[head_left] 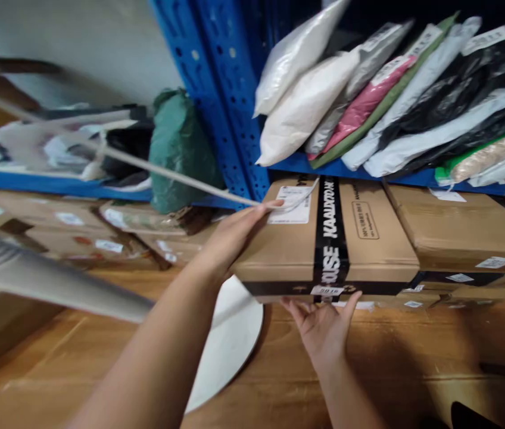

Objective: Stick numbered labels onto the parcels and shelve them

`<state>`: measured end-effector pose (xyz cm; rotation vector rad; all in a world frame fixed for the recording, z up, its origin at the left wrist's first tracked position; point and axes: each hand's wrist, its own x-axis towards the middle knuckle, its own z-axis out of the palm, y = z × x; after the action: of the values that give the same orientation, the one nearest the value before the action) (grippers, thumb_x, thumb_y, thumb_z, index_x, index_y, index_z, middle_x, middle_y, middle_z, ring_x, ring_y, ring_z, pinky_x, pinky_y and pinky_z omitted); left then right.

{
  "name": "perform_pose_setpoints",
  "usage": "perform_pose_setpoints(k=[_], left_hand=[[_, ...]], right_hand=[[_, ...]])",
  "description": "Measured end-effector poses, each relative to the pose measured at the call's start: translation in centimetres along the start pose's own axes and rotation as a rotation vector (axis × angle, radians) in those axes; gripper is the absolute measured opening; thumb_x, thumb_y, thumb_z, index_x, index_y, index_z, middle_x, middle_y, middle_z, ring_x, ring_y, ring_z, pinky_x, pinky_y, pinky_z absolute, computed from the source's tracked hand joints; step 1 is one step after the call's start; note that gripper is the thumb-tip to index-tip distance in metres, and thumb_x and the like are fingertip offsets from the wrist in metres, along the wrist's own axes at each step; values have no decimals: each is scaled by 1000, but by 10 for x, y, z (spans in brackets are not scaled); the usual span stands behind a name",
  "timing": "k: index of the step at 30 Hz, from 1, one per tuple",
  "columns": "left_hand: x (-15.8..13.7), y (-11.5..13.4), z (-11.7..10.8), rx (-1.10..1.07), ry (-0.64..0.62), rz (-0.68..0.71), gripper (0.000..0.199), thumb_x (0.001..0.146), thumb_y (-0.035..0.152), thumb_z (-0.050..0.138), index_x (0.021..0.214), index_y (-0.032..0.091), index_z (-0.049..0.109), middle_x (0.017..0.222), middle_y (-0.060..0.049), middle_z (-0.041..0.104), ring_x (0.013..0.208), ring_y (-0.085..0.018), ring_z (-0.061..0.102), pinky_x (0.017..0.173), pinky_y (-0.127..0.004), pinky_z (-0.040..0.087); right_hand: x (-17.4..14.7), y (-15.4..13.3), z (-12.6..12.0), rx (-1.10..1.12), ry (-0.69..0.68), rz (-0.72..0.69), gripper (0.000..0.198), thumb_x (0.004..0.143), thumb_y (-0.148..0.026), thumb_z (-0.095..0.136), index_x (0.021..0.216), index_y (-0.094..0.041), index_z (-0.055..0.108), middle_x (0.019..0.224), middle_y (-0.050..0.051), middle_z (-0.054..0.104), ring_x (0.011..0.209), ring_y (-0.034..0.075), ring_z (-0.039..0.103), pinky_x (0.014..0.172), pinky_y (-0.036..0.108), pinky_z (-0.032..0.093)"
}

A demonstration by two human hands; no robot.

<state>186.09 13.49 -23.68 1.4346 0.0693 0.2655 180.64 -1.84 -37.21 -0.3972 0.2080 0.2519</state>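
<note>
A brown cardboard box (371, 247) with a black printed tape band and a white shipping label (290, 208) juts out below a blue shelf. My left hand (237, 235) grips its left side, fingers reaching over the top edge near the label. From below, my right hand (321, 330) holds the front edge, thumb against the front face and fingers partly hidden under the box. A white cable (176, 174) crosses in front of the shelving and reaches the label beside my left fingertips.
Bagged parcels (306, 113) lean in a row on the upper shelf, by a blue perforated post (221, 89). A green bag (176, 149) sits left of it. More boxes (462, 229) stand at right. A white round base (225, 345) and blurred grey pole (47, 268) occupy the left side.
</note>
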Motion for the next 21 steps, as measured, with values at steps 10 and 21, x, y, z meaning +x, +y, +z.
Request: perform_pose_setpoints(k=[10, 21], left_hand=[[28, -18, 13, -265, 690, 245, 26, 79, 29, 48, 72, 15, 69, 82, -8, 75, 82, -22, 74, 76, -30, 56], [19, -21, 9, -339, 591, 93, 26, 82, 28, 43, 83, 18, 67, 100, -11, 74, 103, -23, 69, 92, -38, 52]], right_hand=[[14, 19, -7, -305, 361, -27, 42, 87, -67, 45, 96, -25, 46, 91, 3, 67, 78, 16, 72, 75, 33, 61], [-61, -11, -21, -2186, -1605, 745, 39, 72, -35, 83, 102, -16, 66, 88, 5, 71, 72, 19, 64, 56, 25, 41]])
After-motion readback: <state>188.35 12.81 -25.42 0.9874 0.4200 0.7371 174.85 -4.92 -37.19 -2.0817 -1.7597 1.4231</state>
